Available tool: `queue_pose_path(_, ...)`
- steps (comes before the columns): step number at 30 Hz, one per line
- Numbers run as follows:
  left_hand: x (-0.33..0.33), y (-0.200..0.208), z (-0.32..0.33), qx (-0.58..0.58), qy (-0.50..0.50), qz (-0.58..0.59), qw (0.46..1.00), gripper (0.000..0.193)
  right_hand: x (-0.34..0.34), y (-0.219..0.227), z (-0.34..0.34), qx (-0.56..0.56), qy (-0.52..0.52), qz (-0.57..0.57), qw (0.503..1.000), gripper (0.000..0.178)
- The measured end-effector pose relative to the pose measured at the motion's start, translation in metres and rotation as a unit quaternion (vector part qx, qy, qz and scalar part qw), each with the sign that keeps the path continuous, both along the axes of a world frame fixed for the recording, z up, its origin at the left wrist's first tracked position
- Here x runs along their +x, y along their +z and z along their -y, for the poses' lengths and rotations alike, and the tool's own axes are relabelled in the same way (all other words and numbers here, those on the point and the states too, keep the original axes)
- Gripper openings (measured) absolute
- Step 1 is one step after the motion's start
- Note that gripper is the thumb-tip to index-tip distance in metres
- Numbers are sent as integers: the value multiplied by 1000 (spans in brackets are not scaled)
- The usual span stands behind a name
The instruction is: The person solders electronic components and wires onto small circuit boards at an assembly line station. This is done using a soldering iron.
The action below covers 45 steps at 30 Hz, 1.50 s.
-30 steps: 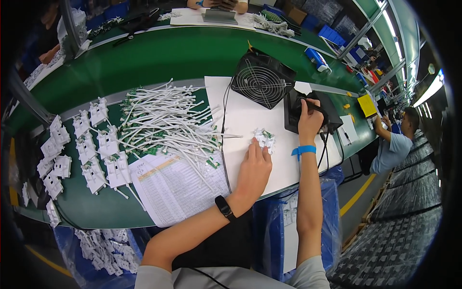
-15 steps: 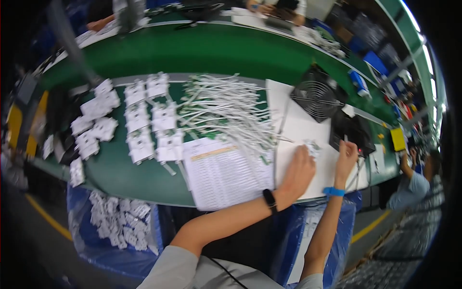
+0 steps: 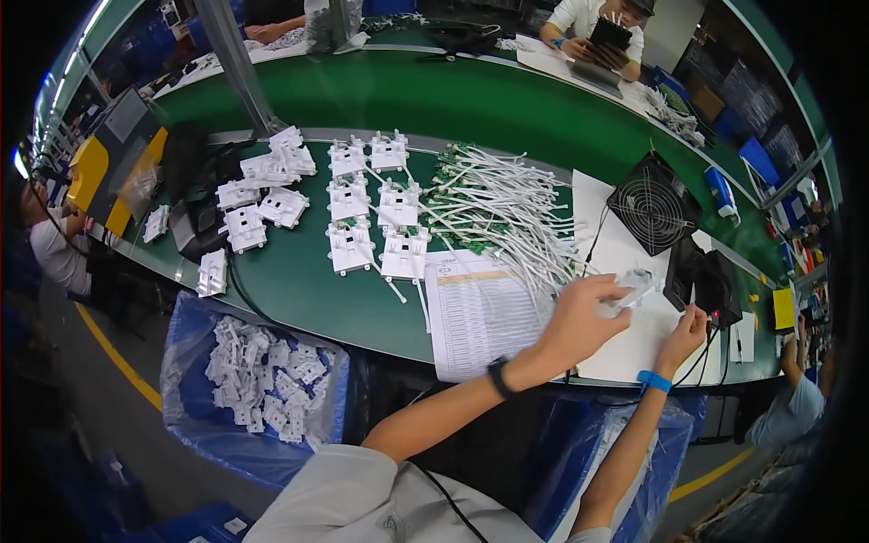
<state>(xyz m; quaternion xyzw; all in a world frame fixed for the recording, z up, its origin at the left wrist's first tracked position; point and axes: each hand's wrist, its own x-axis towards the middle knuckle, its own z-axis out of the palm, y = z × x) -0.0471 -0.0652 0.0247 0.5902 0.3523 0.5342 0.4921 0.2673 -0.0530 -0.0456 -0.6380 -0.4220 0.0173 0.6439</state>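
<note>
My left hand (image 3: pixel 579 321), with a black band at its wrist, is over the white sheet with thumb and fingers curved around a blurred white plastic piece (image 3: pixel 643 288). Lower and to the right, my right hand (image 3: pixel 683 342), with a blue wrist strap, pinches a thin pale rod (image 3: pixel 693 295) that points upward. Just beyond it stands a black device (image 3: pixel 711 281) with a small red light. Left of my hands lies a pile of white cables (image 3: pixel 507 213) with green ends. A printed sheet (image 3: pixel 475 312) rests in front of them.
White plastic housings (image 3: pixel 398 204) stand in rows, and more housings (image 3: pixel 272 167) are heaped farther left. A black fan (image 3: pixel 656 204) sits at the back right. Below the edge is a blue lined bin (image 3: pixel 181 362) of white parts. A person (image 3: pixel 597 36) sits across the bench.
The whole view has shifted, so the bench sits farther right in it. My left hand has lifted and opened its curve, with the white piece showing past its fingertips. My right hand keeps its pinch.
</note>
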Motion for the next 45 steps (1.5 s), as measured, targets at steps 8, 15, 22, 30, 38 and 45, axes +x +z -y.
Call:
queue_pose_path(8, -214, 14, 67, 103, 426, -264, 859, 31, -9, 4, 6, 10, 43, -45, 998, 17)
queue_pose_path(15, -309, -33, 114, -12, 521, -403, 753, 31, -16, 10, 5, 19, 75, -28, 997, 27)
queue_pose_path(22, -294, -43, 81, 13, 479, -430, 765, 35, -12, 4, 3, 6, 78, -18, 997, 29)
queue_pose_path(30, -335, -29, 57, 33, 449, -363, 816, 44, -16, 7, 2, 15, 82, -35, 996, 38)
queue_pose_path(38, -428, -12, 33, 9, 555, -536, 636, 73, -70, 23, 16, -12, 190, 36, 981, 28)
queue_pose_path(45, -438, -30, 9, -29, 515, -538, 666, 86, -274, 67, 21, -138, 382, 198, 892, 10)
